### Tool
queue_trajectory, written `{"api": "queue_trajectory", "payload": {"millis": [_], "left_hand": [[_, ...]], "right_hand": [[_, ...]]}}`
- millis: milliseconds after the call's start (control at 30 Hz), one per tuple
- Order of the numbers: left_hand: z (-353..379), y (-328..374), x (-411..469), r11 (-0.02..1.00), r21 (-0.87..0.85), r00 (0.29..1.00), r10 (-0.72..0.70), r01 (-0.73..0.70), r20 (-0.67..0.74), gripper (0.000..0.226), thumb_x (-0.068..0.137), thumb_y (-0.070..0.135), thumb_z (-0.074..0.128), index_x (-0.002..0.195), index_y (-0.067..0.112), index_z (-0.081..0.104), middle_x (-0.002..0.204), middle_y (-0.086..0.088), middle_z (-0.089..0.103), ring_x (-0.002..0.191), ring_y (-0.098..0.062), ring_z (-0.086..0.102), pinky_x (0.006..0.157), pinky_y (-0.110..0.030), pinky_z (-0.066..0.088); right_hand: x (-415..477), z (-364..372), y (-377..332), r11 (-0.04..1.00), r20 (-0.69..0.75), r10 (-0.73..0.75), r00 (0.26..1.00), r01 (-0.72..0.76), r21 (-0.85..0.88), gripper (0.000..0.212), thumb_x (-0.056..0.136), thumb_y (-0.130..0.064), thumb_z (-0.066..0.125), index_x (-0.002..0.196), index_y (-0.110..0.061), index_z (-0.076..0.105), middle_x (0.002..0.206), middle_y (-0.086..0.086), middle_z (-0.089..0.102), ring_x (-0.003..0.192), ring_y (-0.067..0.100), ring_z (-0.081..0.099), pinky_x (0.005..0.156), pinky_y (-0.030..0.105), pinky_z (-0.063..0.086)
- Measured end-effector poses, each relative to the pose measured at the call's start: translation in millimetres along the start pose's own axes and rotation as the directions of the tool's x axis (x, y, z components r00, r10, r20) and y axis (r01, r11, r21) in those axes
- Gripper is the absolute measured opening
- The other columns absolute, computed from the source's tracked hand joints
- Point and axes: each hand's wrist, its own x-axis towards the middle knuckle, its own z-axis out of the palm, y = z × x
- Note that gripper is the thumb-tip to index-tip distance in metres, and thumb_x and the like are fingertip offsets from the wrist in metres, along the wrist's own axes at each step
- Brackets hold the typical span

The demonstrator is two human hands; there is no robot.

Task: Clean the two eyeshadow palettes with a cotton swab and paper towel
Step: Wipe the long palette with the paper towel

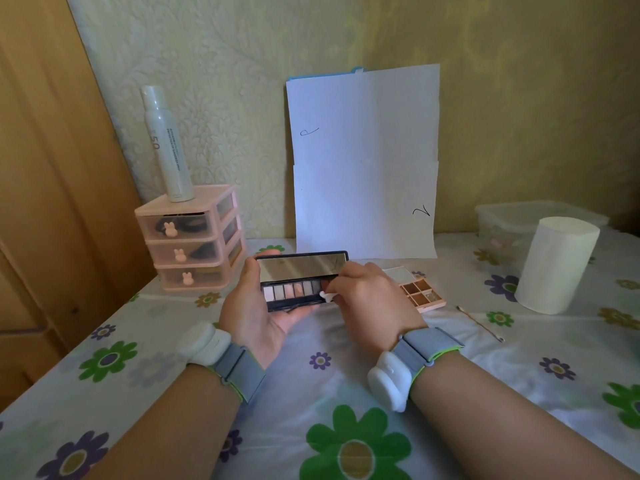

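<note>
Two palettes: black mirrored eyeshadow palette [299, 285] lying left-to-right; pink square palette [420, 292] right, nearer right hand.
Left hand [252, 306]: cradling black palette.
Right hand [372, 299]: pinching small white wad [327, 296] at palette's right end.

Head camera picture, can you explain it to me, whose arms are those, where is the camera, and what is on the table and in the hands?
There is one picture, taken by a wide-angle camera worn on a person's head, looking down at their own bare arms. Each wrist wears a grey strap with a white device.

The left hand holds an open black eyeshadow palette with a mirror lid above the flowered tablecloth. The right hand pinches a small white wad, probably paper towel, against the palette's right end.

On the table lie a second, peach-coloured open palette and a wooden cotton swab. A white paper roll stands at the right, before a clear plastic box. At the left, a pink three-drawer organiser carries a white spray bottle. White paper sheets lean on the wall.
</note>
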Motion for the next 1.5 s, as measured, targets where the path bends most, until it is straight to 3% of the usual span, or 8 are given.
{"api": "queue_trajectory", "payload": {"millis": [133,400,567,733,933,1033,1267,1500], "left_hand": [[0,4,1,1.000,0.018,0.999,0.009,-0.008,-0.048,0.041,0.105,0.039,0.051,0.128,0.008,0.065,0.118,-0.023,0.073,0.099,-0.047,0.072,0.072,-0.066,0.059],[3,3,-3,0.999,0.022,0.998,0.037,-0.036,-0.041,0.028,0.104,0.037,0.051,0.115,0.017,0.068,0.119,-0.025,0.072,0.097,-0.046,0.073,0.066,-0.060,0.061],[0,2,0,0.999,0.025,0.998,0.046,-0.045,-0.049,0.037,0.105,0.040,0.050,0.120,0.010,0.067,0.116,-0.023,0.073,0.096,-0.046,0.074,0.067,-0.061,0.060],[-4,5,3,0.998,0.033,0.996,0.053,-0.050,-0.067,0.038,0.104,0.039,0.050,0.121,0.010,0.068,0.118,-0.022,0.073,0.099,-0.047,0.072,0.072,-0.066,0.059],[-3,3,2,0.997,0.065,0.997,0.047,-0.043,-0.058,0.043,0.104,0.040,0.050,0.128,0.007,0.065,0.118,-0.025,0.072,0.098,-0.046,0.073,0.074,-0.067,0.059],[-3,6,2,0.997,0.066,0.998,0.044,-0.040,-0.050,0.036,0.104,0.038,0.051,0.122,0.011,0.067,0.115,-0.023,0.073,0.096,-0.046,0.074,0.074,-0.066,0.059],[-5,6,2,0.997,0.068,0.997,0.036,-0.031,-0.070,0.041,0.102,0.037,0.055,0.128,0.007,0.065,0.117,-0.023,0.073,0.099,-0.046,0.073,0.071,-0.063,0.060],[0,2,1,0.997,0.060,0.996,0.056,-0.052,-0.074,0.040,0.103,0.039,0.052,0.124,0.007,0.066,0.115,-0.024,0.073,0.096,-0.046,0.073,0.071,-0.065,0.059]], "right_hand": [[-3,-3,15,0.995,-0.028,0.097,0.995,-0.098,-0.016,0.032,0.070,0.002,0.069,0.092,-0.021,0.075,0.085,0.001,0.060,0.076,0.029,0.055,0.056,0.027,0.036],[-1,2,-7,0.997,-0.029,-0.013,1.000,0.015,0.073,0.029,0.071,-0.002,0.072,0.092,-0.023,0.073,0.089,-0.001,0.061,0.078,0.028,0.057,0.059,0.034,0.052],[-1,-3,8,1.000,-0.026,0.027,0.999,-0.027,0.008,0.031,0.072,-0.001,0.070,0.093,-0.024,0.074,0.088,-0.001,0.061,0.077,0.029,0.056,0.059,0.029,0.043],[-2,-5,16,0.996,0.020,0.082,0.996,-0.082,-0.019,0.029,0.082,-0.005,0.059,0.102,-0.020,0.071,0.097,0.001,0.058,0.087,0.030,0.053,0.064,0.030,0.039],[-4,-2,5,0.991,-0.014,0.013,1.000,-0.011,0.135,0.022,0.082,-0.009,0.066,0.094,-0.024,0.074,0.092,-0.003,0.064,0.081,0.028,0.057,0.064,0.034,0.049],[-1,-4,12,0.994,-0.010,0.053,0.999,-0.052,0.101,0.023,0.084,-0.009,0.064,0.097,-0.025,0.074,0.094,-0.001,0.063,0.084,0.029,0.056,0.065,0.033,0.047],[-5,-3,17,0.990,-0.012,0.133,0.991,-0.133,0.042,0.029,0.084,-0.004,0.057,0.102,-0.022,0.073,0.097,0.002,0.062,0.088,0.031,0.053,0.068,0.032,0.044],[-4,3,7,0.995,-0.042,0.072,0.997,-0.068,0.078,0.030,0.073,0.002,0.064,0.092,-0.021,0.072,0.088,0.002,0.063,0.082,0.030,0.056,0.062,0.033,0.048]]}}
